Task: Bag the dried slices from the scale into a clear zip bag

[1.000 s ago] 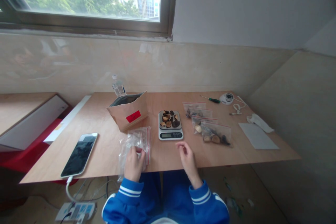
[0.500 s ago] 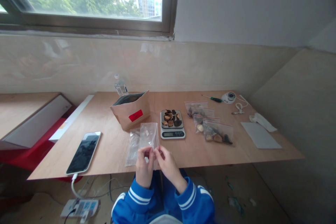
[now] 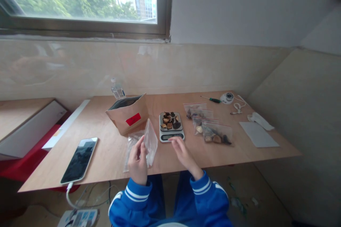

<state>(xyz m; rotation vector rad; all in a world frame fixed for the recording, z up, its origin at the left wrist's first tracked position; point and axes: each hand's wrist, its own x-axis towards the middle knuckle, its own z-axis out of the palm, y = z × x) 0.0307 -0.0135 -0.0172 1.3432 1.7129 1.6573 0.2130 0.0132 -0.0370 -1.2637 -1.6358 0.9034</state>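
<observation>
A clear plastic zip bag (image 3: 151,142) is pinched in my left hand (image 3: 138,161), raised and tilted above another flat clear bag (image 3: 130,149) on the table. My right hand (image 3: 183,150) is stretched toward the front of a small digital scale (image 3: 172,138), its fingertips by the display; whether they touch it I cannot tell. Dark and brown dried slices (image 3: 169,120) lie on the scale's plate. Behind the bags stands an open brown paper pouch (image 3: 122,120) with a red label.
Several filled zip bags (image 3: 217,134) lie right of the scale. Farther right are a screwdriver (image 3: 215,100), a white dome camera (image 3: 227,98), a white sheet (image 3: 258,134) and a crumpled white cloth (image 3: 259,120). A cabled phone (image 3: 80,161) lies left; a bottle (image 3: 117,89) stands behind the pouch.
My right hand has let go of the bag and moved right toward the scale. My left hand has kept the bag and lifted its top edge. The view has shifted slightly.
</observation>
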